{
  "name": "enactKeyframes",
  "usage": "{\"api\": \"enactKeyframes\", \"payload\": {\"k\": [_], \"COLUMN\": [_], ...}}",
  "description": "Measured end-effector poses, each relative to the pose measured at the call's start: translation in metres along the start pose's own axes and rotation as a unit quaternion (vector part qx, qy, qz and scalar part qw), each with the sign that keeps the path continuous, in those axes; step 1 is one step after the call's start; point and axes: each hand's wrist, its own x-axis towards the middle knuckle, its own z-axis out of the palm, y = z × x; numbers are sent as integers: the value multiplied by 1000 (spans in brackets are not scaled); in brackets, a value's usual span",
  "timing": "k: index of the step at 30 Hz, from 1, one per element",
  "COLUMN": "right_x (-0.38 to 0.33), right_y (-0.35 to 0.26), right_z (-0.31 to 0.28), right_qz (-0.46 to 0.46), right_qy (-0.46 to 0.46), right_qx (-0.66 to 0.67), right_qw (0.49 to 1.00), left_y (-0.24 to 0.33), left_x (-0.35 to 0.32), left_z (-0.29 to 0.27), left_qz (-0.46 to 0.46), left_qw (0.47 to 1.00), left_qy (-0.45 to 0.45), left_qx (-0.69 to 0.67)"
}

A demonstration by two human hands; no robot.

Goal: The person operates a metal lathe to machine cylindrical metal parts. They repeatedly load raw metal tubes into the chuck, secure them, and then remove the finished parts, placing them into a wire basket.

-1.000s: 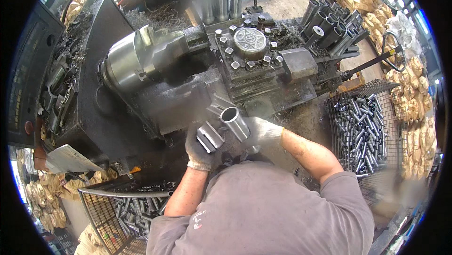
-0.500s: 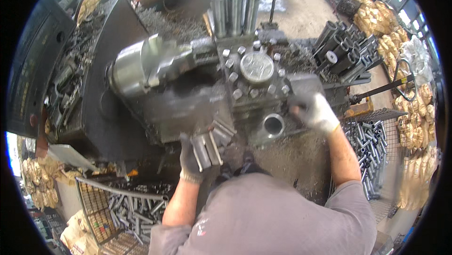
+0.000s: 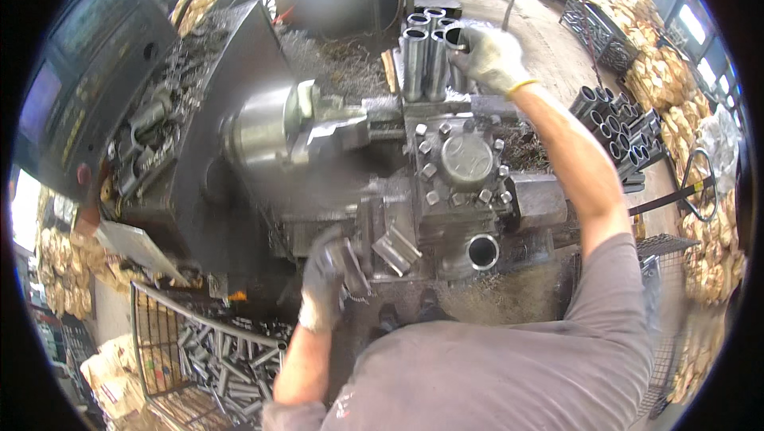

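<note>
Apparently, gloved right hand (image 3: 492,57) grips upright steel tube (image 3: 457,53).

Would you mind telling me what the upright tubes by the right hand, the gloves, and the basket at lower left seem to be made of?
The upright tubes look like bare steel: grey, shiny, with bright rims. The glove on the right hand seems to be pale knitted fabric with a yellow cuff; the one on the left hand looks like darker, soiled fabric, possibly coated. The basket appears to be welded steel wire, dull and somewhat rusty.
</note>
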Motion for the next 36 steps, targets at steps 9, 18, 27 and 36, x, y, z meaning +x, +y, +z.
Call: {"api": "enactKeyframes", "payload": {"k": [9, 18, 27, 36], "right_x": [-182, -288, -252, -97], "right_y": [-181, -146, -204, -125], "right_z": [-48, 166, 88, -34], "right_qz": [-254, 62, 157, -169], "right_qy": [-4, -233, -360, -115], "right_qx": [313, 179, 432, 120], "right_qw": [915, 954, 812, 971], "left_y": [74, -31, 7, -13], "left_x": [39, 23, 21, 56], "left_z": [37, -90, -6, -79], "left_qz": [260, -112, 54, 87], "left_qw": [916, 971, 993, 996], "left_qy": [44, 17, -22, -21], "left_qx": [303, -212, -106, 30]}}
